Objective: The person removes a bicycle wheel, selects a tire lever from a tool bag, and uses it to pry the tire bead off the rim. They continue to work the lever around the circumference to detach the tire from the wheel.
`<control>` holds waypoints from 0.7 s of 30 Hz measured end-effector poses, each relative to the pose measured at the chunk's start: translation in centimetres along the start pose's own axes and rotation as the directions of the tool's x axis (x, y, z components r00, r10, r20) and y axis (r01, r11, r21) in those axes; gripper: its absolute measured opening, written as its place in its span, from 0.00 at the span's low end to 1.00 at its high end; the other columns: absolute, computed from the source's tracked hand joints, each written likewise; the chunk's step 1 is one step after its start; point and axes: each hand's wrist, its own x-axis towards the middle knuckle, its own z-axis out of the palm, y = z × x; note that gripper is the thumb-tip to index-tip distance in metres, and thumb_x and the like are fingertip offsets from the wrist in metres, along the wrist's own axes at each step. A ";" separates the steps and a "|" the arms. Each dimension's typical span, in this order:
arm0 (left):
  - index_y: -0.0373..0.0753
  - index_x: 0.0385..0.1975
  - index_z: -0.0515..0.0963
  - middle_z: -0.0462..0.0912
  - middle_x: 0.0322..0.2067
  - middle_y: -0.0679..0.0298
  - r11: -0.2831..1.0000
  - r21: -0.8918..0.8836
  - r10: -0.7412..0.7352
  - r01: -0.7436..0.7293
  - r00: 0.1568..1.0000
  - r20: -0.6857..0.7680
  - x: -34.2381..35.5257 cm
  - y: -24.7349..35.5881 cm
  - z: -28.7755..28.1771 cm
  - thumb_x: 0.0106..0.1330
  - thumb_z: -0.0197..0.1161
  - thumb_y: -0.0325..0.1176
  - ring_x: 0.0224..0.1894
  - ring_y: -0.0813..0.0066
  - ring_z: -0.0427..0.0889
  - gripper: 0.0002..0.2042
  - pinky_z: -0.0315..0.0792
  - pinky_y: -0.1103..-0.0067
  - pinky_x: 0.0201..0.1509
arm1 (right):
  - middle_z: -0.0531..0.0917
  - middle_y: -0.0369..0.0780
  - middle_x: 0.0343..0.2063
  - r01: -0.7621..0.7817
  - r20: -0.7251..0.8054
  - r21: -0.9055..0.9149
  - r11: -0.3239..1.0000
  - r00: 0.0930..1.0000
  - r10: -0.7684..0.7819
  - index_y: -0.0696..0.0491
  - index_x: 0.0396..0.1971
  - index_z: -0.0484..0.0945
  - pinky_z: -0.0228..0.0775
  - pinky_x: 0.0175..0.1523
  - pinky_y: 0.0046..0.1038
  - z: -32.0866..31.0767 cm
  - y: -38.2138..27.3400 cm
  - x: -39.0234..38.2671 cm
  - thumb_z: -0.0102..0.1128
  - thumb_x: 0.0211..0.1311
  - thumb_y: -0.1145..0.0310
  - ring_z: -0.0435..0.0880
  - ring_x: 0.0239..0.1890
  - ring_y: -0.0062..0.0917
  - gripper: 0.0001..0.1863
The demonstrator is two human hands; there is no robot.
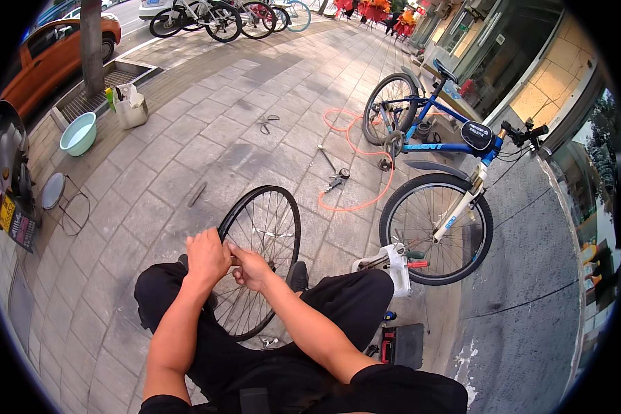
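A bicycle wheel (297, 228) with a black rim and thin spokes stands tilted between my knees. My left hand (208, 257) is closed in a fist over the left side of its rim. Close beside it, my right hand (251, 268) has its fingers curled in and its thumb toward the left hand. Whatever the right fingers pinch at the rim is hidden. To the right of my knee sits a white tool tray (399, 274) with red- and green-handled tools in it.
A blue bicycle (431, 146) stands at the right on the paving. An orange air hose (366, 205) with a gauge inflator (337, 183) lies ahead of the wheel. To the left are a mint basin (79, 135) and a small stool (54, 191). An opened case (401, 346) lies near my right thigh.
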 end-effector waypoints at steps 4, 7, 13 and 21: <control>0.33 0.37 0.74 0.82 0.35 0.47 1.000 -0.013 0.012 -0.012 1.000 0.010 -0.2 0.4 -0.1 0.65 0.66 0.38 0.41 0.45 0.81 0.14 0.67 0.57 0.46 | 0.82 0.31 0.27 -0.034 0.057 0.199 0.979 0.998 0.023 0.46 0.37 0.80 0.55 0.18 0.18 -0.3 0.7 0.4 0.55 0.78 0.55 0.70 0.18 0.14 0.12; 0.33 0.39 0.74 0.82 0.35 0.49 0.996 -0.058 0.067 -0.064 0.996 0.051 -0.3 1.4 -1.1 0.65 0.67 0.38 0.43 0.47 0.82 0.15 0.67 0.56 0.49 | 0.79 0.28 0.20 -0.142 0.030 0.379 0.914 0.989 0.142 0.46 0.32 0.79 0.53 0.17 0.17 -1.0 0.9 2.3 0.55 0.76 0.60 0.67 0.15 0.12 0.10; 0.31 0.41 0.72 0.82 0.33 0.46 0.989 -0.080 0.133 -0.123 0.981 0.138 -0.6 0.8 -2.8 0.65 0.66 0.37 0.41 0.45 0.81 0.16 0.66 0.56 0.49 | 0.76 0.25 0.17 -0.186 -0.003 0.283 0.941 0.981 0.195 0.44 0.29 0.78 0.53 0.16 0.19 -1.0 0.3 2.7 0.54 0.77 0.58 0.66 0.12 0.13 0.14; 0.31 0.43 0.72 0.83 0.32 0.46 0.994 -0.104 -0.022 0.044 0.980 0.197 -0.5 0.9 -1.0 0.66 0.64 0.35 0.38 0.44 0.82 0.15 0.71 0.54 0.43 | 0.79 0.25 0.23 -0.102 0.037 0.248 0.963 0.995 0.096 0.41 0.31 0.77 0.54 0.20 0.18 -0.9 0.7 0.8 0.57 0.76 0.51 0.67 0.16 0.12 0.14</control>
